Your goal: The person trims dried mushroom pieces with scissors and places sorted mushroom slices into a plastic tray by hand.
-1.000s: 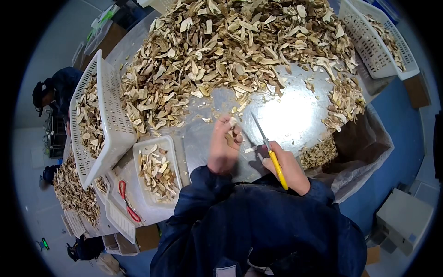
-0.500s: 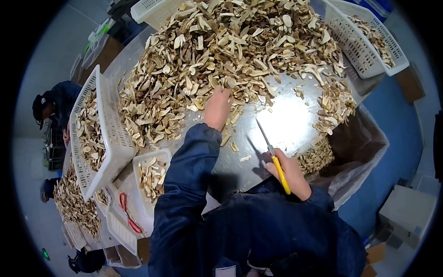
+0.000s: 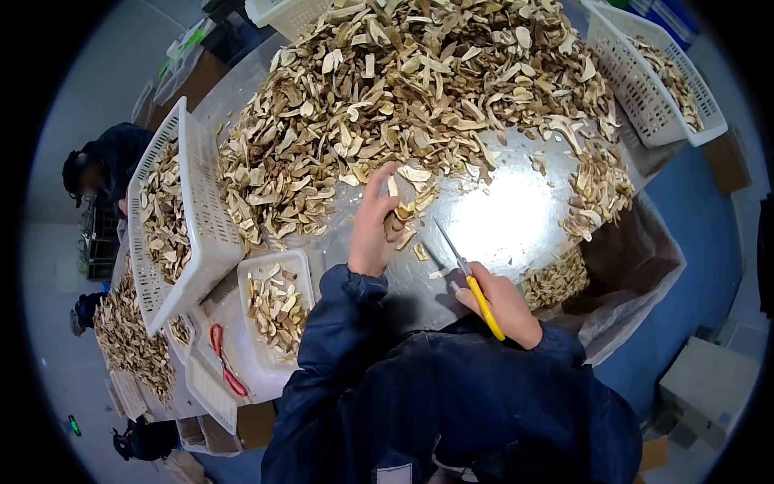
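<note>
My left hand is closed around a pale dried slice, just in front of a large heap of dried mushroom slices on the metal table. My right hand grips yellow-handled scissors by the handle, with the narrow blades pointing up and to the left, away from my body. A few loose slices lie between my two hands. Left of my left sleeve is a shallow white tray of smaller pieces.
White perforated baskets of slices stand left and far right. Red-handled scissors lie left of the tray. A lined bin is at the table's right edge, near a slice pile. Co-workers are at the left.
My left hand reached into the heap's edge and has come back toward me with a slice. My right hand still holds the yellow scissors in nearly the same place.
</note>
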### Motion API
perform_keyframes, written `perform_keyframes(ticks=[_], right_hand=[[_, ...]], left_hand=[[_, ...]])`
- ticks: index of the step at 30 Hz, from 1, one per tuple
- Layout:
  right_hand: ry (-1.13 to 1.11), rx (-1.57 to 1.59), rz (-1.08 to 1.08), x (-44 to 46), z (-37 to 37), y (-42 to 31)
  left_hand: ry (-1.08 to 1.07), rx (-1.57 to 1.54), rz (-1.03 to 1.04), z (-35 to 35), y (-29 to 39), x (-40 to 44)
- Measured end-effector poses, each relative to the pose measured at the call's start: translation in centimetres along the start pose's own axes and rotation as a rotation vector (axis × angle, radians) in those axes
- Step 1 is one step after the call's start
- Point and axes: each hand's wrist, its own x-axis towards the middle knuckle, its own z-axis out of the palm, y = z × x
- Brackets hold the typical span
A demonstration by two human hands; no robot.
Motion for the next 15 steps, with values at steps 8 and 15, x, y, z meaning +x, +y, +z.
perform_keyframes(ticks=[8,15], right_hand=[[-0.049,-0.033,-0.004,-0.1,0.2,-0.5],[-0.048,-0.016,-0.069,0.0,0.8,-0.7]], left_hand=[[0.169,-0.07,0.14,-0.4,-0.9,-0.9],[0.233,-0.119,0.183,0.1,-0.8,-2.0]])
